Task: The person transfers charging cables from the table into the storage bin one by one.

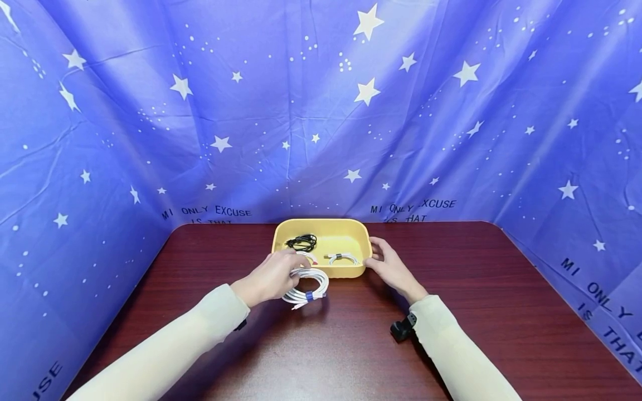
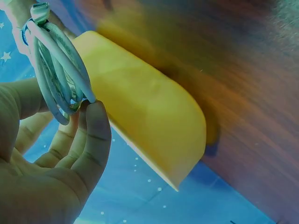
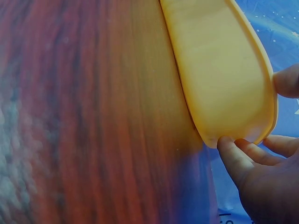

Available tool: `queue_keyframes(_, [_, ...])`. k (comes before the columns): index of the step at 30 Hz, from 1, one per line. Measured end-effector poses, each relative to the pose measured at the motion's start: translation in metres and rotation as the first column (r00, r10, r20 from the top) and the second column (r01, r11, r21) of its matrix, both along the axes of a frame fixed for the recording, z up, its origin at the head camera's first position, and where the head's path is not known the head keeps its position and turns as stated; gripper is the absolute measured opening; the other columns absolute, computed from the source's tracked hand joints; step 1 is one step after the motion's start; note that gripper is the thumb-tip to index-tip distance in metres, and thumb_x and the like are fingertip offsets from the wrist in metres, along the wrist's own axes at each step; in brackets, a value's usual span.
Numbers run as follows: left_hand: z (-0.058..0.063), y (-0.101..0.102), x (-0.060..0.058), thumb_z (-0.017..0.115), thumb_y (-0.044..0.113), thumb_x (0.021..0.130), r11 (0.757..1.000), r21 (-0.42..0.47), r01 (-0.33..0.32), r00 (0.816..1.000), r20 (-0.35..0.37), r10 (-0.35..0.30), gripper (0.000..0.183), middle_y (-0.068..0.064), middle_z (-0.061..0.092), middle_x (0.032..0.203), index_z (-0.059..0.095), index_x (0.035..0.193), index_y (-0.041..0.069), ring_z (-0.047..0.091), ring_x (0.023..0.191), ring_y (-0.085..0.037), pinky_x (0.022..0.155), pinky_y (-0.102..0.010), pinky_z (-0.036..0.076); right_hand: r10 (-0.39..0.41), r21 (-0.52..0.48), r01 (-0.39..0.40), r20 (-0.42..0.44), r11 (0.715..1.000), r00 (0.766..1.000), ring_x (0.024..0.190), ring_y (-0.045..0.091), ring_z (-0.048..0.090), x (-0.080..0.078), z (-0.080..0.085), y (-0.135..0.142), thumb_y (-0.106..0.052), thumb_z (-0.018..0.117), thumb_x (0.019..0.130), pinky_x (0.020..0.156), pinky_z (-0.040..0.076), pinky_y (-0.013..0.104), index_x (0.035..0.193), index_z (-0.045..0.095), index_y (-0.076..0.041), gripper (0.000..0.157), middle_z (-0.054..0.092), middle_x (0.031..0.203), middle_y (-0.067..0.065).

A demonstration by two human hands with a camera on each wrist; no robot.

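My left hand [image 1: 273, 275] pinches a coiled white cable [image 1: 320, 278] by its upper edge, just in front of a yellow bin [image 1: 351, 236]. A blue tie [image 1: 309, 296] wraps the coil; one end of the cable pokes out below. In the left wrist view, the coil [image 2: 60, 60] sits between thumb and fingertips. My right hand [image 1: 393, 270] holds the bin's right end, its fingers and thumb spread around the corner. Inside the bin lie a black coiled cable [image 1: 302, 243], a small white cable [image 1: 346, 259] with a dark tie, and a white-and-red cable [image 1: 309, 258] partly hidden by my left hand.
The bin stands at the far edge of a dark red wooden table [image 1: 321, 351]. Behind it and along both sides hangs a blue curtain [image 1: 281, 111] with white stars. A black device [image 1: 403, 327] is strapped at my right wrist.
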State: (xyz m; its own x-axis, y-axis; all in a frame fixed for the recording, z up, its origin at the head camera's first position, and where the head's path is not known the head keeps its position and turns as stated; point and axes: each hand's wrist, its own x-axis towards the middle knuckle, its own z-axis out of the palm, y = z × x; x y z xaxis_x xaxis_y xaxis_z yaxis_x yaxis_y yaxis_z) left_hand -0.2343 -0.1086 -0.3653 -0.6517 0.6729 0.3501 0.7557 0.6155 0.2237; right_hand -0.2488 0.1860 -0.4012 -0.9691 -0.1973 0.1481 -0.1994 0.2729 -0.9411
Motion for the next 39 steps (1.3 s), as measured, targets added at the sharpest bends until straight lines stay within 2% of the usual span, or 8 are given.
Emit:
queue_keyframes(4, [0.004, 0.003, -0.004, 0.064, -0.003, 0.074, 1.0, 0.011, 0.01, 1.0, -0.006, -0.009, 0.031, -0.002, 0.067, 0.104, 0.07, 0.1, 0.012, 0.062, 0.095, -0.019, 0.077, -0.037, 0.051, 0.0, -0.001, 0.0, 0.0, 1.0, 1.0, 0.119, 0.049, 0.046, 0.0, 0.0, 0.0, 0.004, 0.058, 0.087, 0.083, 0.045, 0.018, 0.14, 0.027, 0.013, 0.062, 0.041, 0.134, 0.037])
queue_keyframes(9, [0.007, 0.006, -0.009, 0.064, -0.003, 0.073, 1.0, 0.016, 0.006, 1.0, -0.016, -0.005, 0.029, -0.002, 0.067, 0.095, 0.07, 0.098, 0.012, 0.06, 0.089, -0.018, 0.076, -0.036, 0.051, 0.001, 0.003, -0.001, 0.001, 1.0, 1.0, 0.12, 0.049, 0.046, 0.001, 0.0, 0.0, 0.004, 0.058, 0.087, 0.084, 0.045, 0.019, 0.14, 0.027, 0.014, 0.062, 0.041, 0.134, 0.037])
queue_keyframes(20, [0.013, 0.011, -0.018, 0.066, -0.001, 0.074, 1.0, 0.0, -0.009, 1.0, -0.02, 0.009, 0.027, -0.001, 0.065, 0.091, 0.07, 0.097, 0.012, 0.057, 0.083, -0.016, 0.073, -0.032, 0.05, -0.006, 0.008, 0.006, 0.009, 1.0, 1.0, 0.12, 0.049, 0.046, 0.001, 0.0, 0.0, 0.003, 0.058, 0.087, 0.084, 0.045, 0.02, 0.141, 0.027, 0.013, 0.063, 0.041, 0.134, 0.037])
queue_keyframes(29, [0.016, 0.016, -0.026, 0.065, -0.003, 0.073, 1.0, 0.003, -0.027, 0.999, -0.024, 0.027, 0.028, 0.0, 0.063, 0.087, 0.07, 0.094, 0.014, 0.056, 0.081, -0.015, 0.071, -0.033, 0.05, -0.012, 0.026, 0.012, 0.003, 1.0, 1.0, 0.12, 0.048, 0.046, 0.0, 0.002, 0.0, 0.003, 0.058, 0.087, 0.09, 0.045, 0.03, 0.141, 0.027, 0.013, 0.063, 0.04, 0.135, 0.037])
queue_keyframes(35, [0.021, 0.02, -0.032, 0.065, 0.0, 0.075, 0.998, -0.031, -0.048, 0.999, 0.0, 0.048, 0.026, -0.001, 0.064, 0.091, 0.069, 0.097, 0.014, 0.057, 0.085, -0.016, 0.074, -0.036, 0.05, -0.002, 0.006, 0.002, 0.0, 1.0, 1.0, 0.12, 0.049, 0.046, 0.0, 0.0, 0.0, 0.004, 0.057, 0.087, 0.087, 0.045, 0.023, 0.14, 0.027, 0.014, 0.062, 0.041, 0.134, 0.037])
queue_keyframes(39, [0.025, 0.023, -0.037, 0.065, 0.0, 0.077, 0.997, -0.047, -0.065, 0.998, 0.014, 0.065, 0.027, -0.003, 0.065, 0.094, 0.07, 0.1, 0.013, 0.058, 0.087, -0.017, 0.075, -0.036, 0.05, -0.005, 0.008, 0.005, 0.001, 1.0, 1.0, 0.119, 0.049, 0.046, 0.0, 0.0, 0.0, 0.004, 0.057, 0.087, 0.088, 0.046, 0.025, 0.14, 0.027, 0.013, 0.062, 0.041, 0.134, 0.037])
